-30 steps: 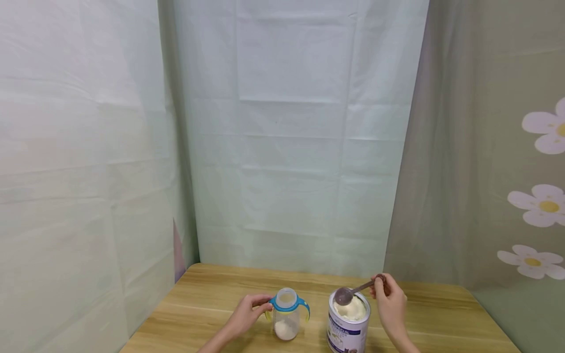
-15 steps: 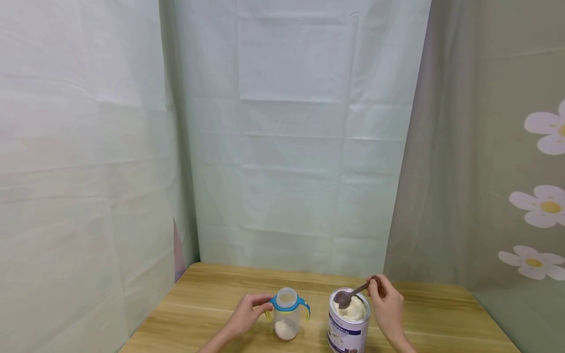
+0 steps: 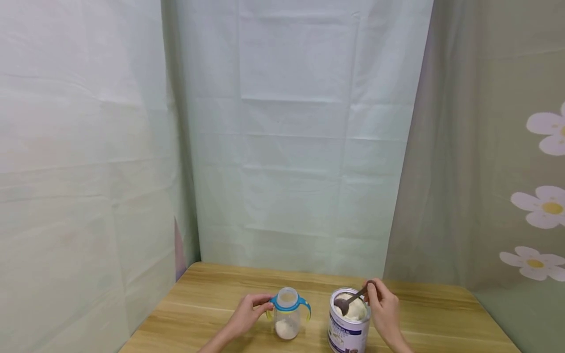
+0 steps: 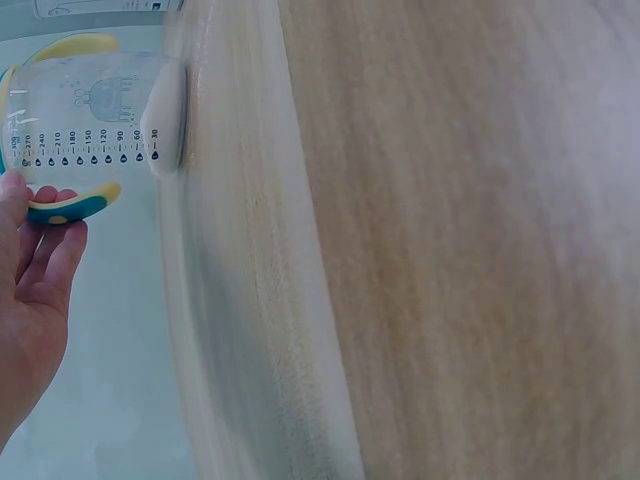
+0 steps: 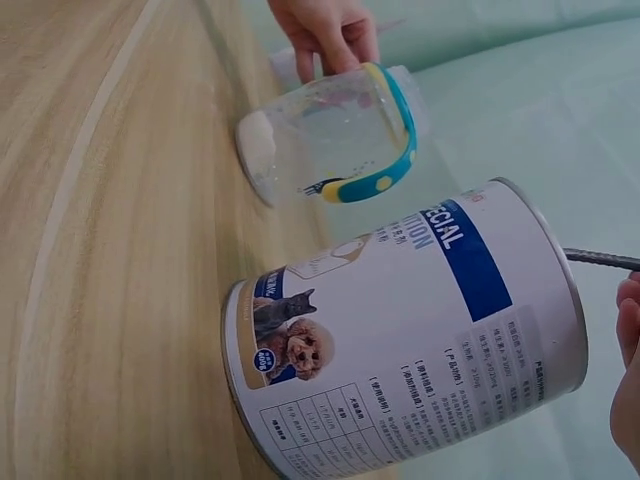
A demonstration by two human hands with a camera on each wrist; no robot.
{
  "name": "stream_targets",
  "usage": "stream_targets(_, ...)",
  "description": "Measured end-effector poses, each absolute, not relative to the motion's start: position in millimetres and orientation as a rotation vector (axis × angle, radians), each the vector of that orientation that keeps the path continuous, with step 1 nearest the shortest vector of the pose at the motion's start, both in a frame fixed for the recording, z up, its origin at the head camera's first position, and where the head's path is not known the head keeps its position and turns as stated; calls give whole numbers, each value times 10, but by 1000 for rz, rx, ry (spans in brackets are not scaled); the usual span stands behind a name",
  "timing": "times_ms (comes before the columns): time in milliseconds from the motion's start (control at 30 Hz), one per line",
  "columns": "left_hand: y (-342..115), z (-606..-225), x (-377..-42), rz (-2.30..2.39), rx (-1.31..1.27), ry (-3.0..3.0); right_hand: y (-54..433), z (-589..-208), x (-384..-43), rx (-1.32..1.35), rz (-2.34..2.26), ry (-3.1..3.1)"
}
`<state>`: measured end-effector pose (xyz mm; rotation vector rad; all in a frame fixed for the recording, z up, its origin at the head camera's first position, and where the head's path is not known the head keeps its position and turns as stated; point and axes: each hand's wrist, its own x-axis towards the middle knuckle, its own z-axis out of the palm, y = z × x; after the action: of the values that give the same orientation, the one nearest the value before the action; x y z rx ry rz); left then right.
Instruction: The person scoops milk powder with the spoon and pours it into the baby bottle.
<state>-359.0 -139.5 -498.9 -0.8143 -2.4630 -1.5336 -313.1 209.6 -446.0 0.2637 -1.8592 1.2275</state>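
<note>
A clear baby bottle (image 3: 287,321) without a lid stands on the table, white powder at its bottom. My left hand (image 3: 250,314) grips one of its blue and yellow handles (image 4: 75,207). To the right stands an open milk powder can (image 3: 347,331), filled with pale powder (image 3: 356,309). My right hand (image 3: 383,306) pinches the handle of a dark measuring scoop (image 3: 342,306), whose bowl sits in the can against the powder. In the right wrist view the can (image 5: 400,330) hides the scoop's bowl, and only part of the right hand (image 5: 628,350) shows.
The wooden table (image 3: 220,284) carries the bottle and can side by side, a small gap between them. Pale curtains (image 3: 291,171) hang behind and at both sides. Daisies (image 3: 536,262) are printed on the right curtain.
My right hand has moved slightly left and down, and the scoop's bowl has gone from above the can's powder down into it. The left hand and the bottle have stayed put.
</note>
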Motion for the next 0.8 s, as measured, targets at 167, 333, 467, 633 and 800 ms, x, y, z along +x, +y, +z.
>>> stream_targets(167,-1398,-5009,-3590,-1534,-826,-2459,2086,-4489,-3105,227,1262,-1895)
stream_targets(333,-1385,-5016,-3582,-1534,-838,-2445,2081,-4518,-3106,196,1291,-1923)
stream_targets(467,-1373,-5018,-3582,-1531,-855,-2425,2081,-4522,-3091,177,1376,-1925)
stream_targets(633,-1372,-5023,-3589,-1543,-849,-2417,2103,-4500,-3088,95,1493,-1952)
stream_targets(800,-1385,-5018,-3601,-1541,-824,-2434,2160,-4463,-3113,-6,1645,-1986)
